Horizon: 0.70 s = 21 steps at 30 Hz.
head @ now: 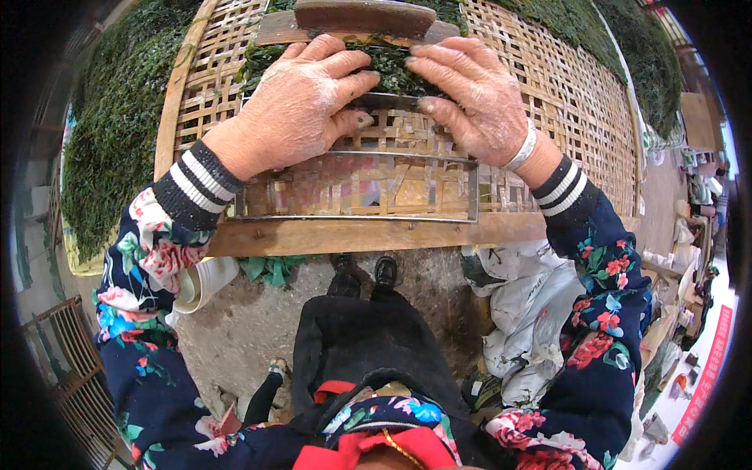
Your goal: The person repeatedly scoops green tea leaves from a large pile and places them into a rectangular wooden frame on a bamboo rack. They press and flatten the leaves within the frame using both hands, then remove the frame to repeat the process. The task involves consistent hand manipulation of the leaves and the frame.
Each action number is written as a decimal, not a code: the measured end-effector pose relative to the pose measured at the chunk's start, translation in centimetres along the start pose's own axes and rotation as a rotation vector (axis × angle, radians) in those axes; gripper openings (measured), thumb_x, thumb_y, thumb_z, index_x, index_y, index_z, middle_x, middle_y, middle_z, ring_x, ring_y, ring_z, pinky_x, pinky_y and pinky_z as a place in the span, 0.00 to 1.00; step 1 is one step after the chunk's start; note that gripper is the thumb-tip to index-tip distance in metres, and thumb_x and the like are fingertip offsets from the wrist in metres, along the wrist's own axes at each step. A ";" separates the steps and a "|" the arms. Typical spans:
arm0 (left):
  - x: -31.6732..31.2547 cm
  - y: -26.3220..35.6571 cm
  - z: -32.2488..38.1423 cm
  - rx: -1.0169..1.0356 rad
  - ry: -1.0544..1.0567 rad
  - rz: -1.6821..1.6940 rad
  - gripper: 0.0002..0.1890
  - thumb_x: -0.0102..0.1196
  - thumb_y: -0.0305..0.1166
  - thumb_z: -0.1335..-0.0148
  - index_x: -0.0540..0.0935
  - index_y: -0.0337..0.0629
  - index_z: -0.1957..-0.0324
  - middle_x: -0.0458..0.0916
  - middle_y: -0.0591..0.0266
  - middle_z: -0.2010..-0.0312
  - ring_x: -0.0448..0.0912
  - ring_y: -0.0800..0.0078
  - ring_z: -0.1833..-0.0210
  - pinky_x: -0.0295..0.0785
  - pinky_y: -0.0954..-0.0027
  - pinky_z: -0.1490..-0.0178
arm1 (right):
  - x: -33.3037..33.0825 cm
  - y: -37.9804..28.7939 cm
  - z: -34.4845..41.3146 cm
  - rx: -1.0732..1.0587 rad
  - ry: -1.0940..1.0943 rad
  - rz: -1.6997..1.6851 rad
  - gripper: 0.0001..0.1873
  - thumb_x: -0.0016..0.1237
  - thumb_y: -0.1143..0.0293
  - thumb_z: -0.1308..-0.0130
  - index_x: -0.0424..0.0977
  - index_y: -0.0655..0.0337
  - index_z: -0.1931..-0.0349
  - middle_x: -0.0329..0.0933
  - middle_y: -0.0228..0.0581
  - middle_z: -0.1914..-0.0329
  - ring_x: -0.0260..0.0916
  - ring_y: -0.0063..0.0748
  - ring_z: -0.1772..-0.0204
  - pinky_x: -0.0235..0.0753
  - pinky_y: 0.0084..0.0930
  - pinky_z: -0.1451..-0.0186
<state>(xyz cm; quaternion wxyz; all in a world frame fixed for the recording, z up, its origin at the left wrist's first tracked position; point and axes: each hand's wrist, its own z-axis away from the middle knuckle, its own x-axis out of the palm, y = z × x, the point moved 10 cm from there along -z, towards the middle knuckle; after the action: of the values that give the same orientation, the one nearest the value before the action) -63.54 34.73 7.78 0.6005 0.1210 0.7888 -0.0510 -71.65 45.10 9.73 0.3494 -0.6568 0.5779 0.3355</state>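
Both hands rest over dark green chopped leafy matter (pixel 396 69) packed in a band near the top of the view. My left hand (pixel 311 100) lies palm down on its left part, fingers spread. At its right end, my right hand (pixel 479 103) has its fingertips against the leaves and its thumb near a thin metal bar. Whitish residue coats both hands. A rectangular metal frame (pixel 352 219) with crossbars lies on a woven bamboo-strip tray (pixel 578 103); its nearest section holds no leaves. Beyond the fingers sits a wooden block with a curved upper piece (pixel 364 17).
The tray's wooden rim (pixel 376 235) runs along my side. More green matter (pixel 117 135) covers a surface at left, and another lot (pixel 646 64) lies at right. Below are a white bucket (pixel 205 285), white sacks (pixel 529 311) and another person's shoe (pixel 278 368).
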 end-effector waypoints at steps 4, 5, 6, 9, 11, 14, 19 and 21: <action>0.2 -0.1 0.1 -0.002 -0.035 -0.009 0.30 0.66 0.33 0.44 0.78 0.43 0.37 0.74 0.54 0.34 0.69 0.50 0.32 0.66 0.51 0.29 | 0.0 1.1 1.7 0.006 -0.096 0.043 0.22 0.58 0.60 0.36 0.78 0.58 0.44 0.77 0.42 0.39 0.70 0.49 0.35 0.67 0.48 0.33; -0.1 0.0 0.0 0.005 -0.006 -0.005 0.31 0.66 0.33 0.45 0.77 0.44 0.36 0.73 0.54 0.33 0.69 0.50 0.32 0.65 0.51 0.29 | -0.5 1.2 2.0 0.007 -0.074 0.043 0.22 0.58 0.60 0.36 0.78 0.58 0.44 0.77 0.42 0.38 0.69 0.49 0.34 0.67 0.48 0.32; -0.3 0.0 0.0 0.008 0.018 -0.009 0.32 0.67 0.33 0.45 0.77 0.44 0.35 0.72 0.55 0.33 0.69 0.50 0.32 0.65 0.51 0.29 | -1.0 1.2 2.3 0.008 -0.053 0.041 0.22 0.58 0.60 0.36 0.78 0.58 0.43 0.77 0.42 0.37 0.69 0.49 0.34 0.66 0.48 0.32; -0.8 0.7 -0.3 0.047 0.069 -0.015 0.34 0.68 0.35 0.46 0.76 0.45 0.34 0.70 0.56 0.31 0.69 0.50 0.32 0.65 0.51 0.29 | -1.0 0.8 2.8 -0.012 -0.089 -0.009 0.22 0.56 0.60 0.35 0.78 0.58 0.43 0.76 0.42 0.36 0.68 0.50 0.32 0.66 0.48 0.32; -0.9 1.6 -0.6 0.096 0.111 -0.007 0.31 0.68 0.37 0.46 0.78 0.45 0.38 0.74 0.56 0.34 0.70 0.51 0.33 0.67 0.51 0.31 | -0.8 0.2 2.9 -0.058 -0.125 -0.001 0.23 0.55 0.57 0.34 0.78 0.59 0.43 0.76 0.42 0.36 0.68 0.51 0.32 0.65 0.49 0.32; -0.1 1.7 -0.9 0.076 0.036 0.008 0.31 0.69 0.38 0.46 0.79 0.45 0.39 0.74 0.58 0.34 0.70 0.51 0.33 0.67 0.49 0.32 | -1.0 0.1 3.1 -0.067 -0.149 0.000 0.23 0.54 0.57 0.35 0.78 0.60 0.44 0.76 0.42 0.37 0.67 0.51 0.32 0.65 0.48 0.31; 0.7 1.3 -1.0 0.043 -0.094 0.042 0.36 0.67 0.41 0.46 0.75 0.44 0.34 0.68 0.56 0.28 0.65 0.47 0.29 0.62 0.49 0.27 | -2.5 0.3 3.6 -0.033 -0.047 0.037 0.19 0.58 0.61 0.39 0.80 0.60 0.49 0.79 0.38 0.43 0.70 0.47 0.37 0.67 0.45 0.36; 0.8 1.5 -1.2 0.070 -0.117 0.069 0.36 0.66 0.43 0.45 0.75 0.43 0.33 0.68 0.56 0.28 0.65 0.47 0.29 0.62 0.49 0.27 | -1.4 0.2 3.7 -0.033 -0.081 0.094 0.18 0.59 0.63 0.40 0.81 0.59 0.51 0.79 0.36 0.46 0.72 0.45 0.40 0.68 0.43 0.39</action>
<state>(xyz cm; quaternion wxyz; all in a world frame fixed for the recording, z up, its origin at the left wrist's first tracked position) -64.51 36.52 7.46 0.6425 0.1660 0.7453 -0.0647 -72.09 48.94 8.95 0.3456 -0.6206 0.5879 0.3871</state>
